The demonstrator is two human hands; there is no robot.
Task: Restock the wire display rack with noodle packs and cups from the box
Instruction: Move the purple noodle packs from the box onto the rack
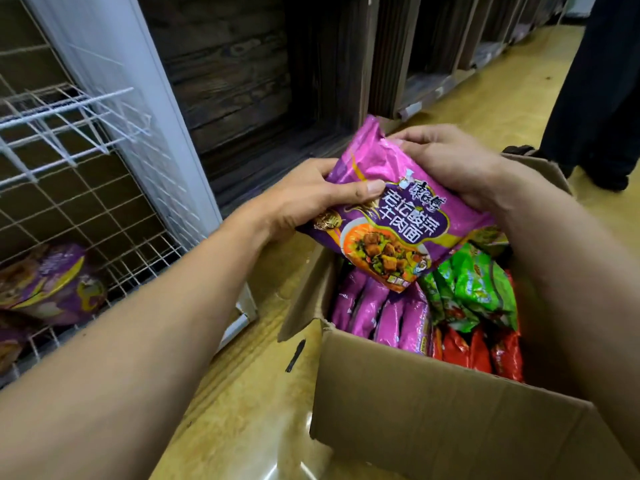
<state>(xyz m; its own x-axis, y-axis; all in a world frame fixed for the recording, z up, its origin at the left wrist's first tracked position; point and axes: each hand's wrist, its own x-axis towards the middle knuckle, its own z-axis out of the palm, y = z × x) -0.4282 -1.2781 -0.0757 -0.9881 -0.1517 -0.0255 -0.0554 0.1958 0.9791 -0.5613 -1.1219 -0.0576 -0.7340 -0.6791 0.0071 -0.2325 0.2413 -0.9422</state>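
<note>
Noodle pack (398, 216), purple, hangs above the far-left corner of the cardboard box (433, 403), gripped by both hands: left hand (311, 199) and right hand (446, 161) on opposite edges. Left of the box, the wire display rack (104, 216) holds few stocked packs (52, 285); the box looks nearly full, so most restocking is left. The held pack's long axis runs away from the person, printed face up.

glossy yellow floor (242, 403), dark wooden shelving (239, 81)
</note>
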